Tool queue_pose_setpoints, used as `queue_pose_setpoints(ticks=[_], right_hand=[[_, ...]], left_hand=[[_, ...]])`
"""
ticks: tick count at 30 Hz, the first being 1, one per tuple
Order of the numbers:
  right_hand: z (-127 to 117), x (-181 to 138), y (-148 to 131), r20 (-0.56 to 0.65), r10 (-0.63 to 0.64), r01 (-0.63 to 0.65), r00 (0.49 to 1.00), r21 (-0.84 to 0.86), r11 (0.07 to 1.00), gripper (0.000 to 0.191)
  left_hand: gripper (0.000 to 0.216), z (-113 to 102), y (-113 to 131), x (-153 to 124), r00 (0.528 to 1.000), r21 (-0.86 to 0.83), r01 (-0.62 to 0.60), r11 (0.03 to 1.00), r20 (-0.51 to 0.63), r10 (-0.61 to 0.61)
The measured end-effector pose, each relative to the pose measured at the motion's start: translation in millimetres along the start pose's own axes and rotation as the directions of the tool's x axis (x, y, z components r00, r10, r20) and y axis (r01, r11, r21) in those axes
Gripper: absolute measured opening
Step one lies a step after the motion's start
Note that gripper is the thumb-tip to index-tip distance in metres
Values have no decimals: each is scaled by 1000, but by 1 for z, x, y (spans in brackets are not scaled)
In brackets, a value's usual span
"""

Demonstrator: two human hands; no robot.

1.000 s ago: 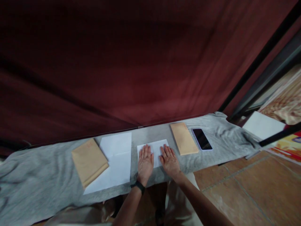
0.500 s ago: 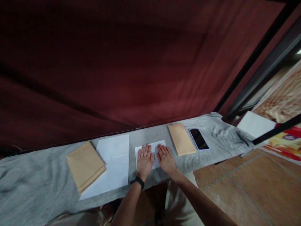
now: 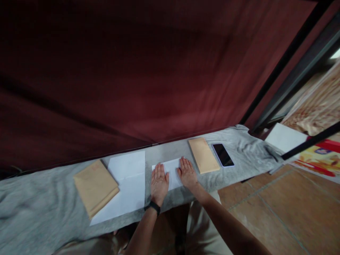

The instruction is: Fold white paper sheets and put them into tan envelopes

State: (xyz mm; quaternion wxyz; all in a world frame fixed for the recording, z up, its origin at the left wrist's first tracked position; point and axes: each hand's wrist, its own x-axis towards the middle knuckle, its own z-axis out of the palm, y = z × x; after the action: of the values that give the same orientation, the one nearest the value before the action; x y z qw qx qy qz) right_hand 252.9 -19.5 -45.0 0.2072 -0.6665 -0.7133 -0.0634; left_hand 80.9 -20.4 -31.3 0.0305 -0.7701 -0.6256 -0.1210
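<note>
A small white sheet of paper, seemingly folded, lies on the grey cloth between and under my hands. My left hand rests flat on its left end, fingers stretched forward, with a dark band round the wrist. On the right end lies my right hand, also flat, its fingers covering that edge. Right of my right hand is a brown envelope. To the left of my left hand lies a larger white sheet with a crease across it.
A stack of brown envelopes overlaps the larger sheet's left side. Farther right, a phone lies screen up. The grey cloth covers a narrow surface against a dark red curtain. Tiled floor shows at lower right.
My hands have moved apart along the small sheet, the left one leftward and the right one slightly rightward, baring more of its middle. The view has shifted slightly.
</note>
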Motion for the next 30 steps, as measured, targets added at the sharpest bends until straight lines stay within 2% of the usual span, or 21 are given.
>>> queue_pose_setpoints(ticks=[10, 14, 17, 21, 23, 27, 30], right_hand=[[-15, -59, 17, -49, -59, 57, 997, -48, 997, 55], [-21, -71, 20, -68, -68, 65, 995, -52, 997, 55], [-24, -72, 19, -75, -57, 54, 996, -32, 998, 55], [-29, -70, 16, -61, -29, 29, 998, -6, 1000, 53], [-34, -71, 13, -31, -66, 67, 997, 20, 998, 52], [-40, -78, 5, 28, -218, 214, 975, 103, 971, 48], [-41, -85, 5, 31, -229, 223, 973, 118, 968, 50]], left_hand=[[58, -1, -3, -7, 999, 5, -11, 1000, -45, 11], [56, -4, 0, -16, 996, -19, -21, 1000, -82, 19], [55, -9, 11, -30, 988, -53, -137, 989, -84, 132], [52, -14, 26, -53, 952, -80, -304, 949, -52, 300], [52, -15, 28, -61, 944, -62, -330, 942, -54, 327], [53, -17, 22, -69, 937, -34, -346, 937, -62, 344], [56, -17, 16, -74, 942, -34, -332, 943, -64, 330]])
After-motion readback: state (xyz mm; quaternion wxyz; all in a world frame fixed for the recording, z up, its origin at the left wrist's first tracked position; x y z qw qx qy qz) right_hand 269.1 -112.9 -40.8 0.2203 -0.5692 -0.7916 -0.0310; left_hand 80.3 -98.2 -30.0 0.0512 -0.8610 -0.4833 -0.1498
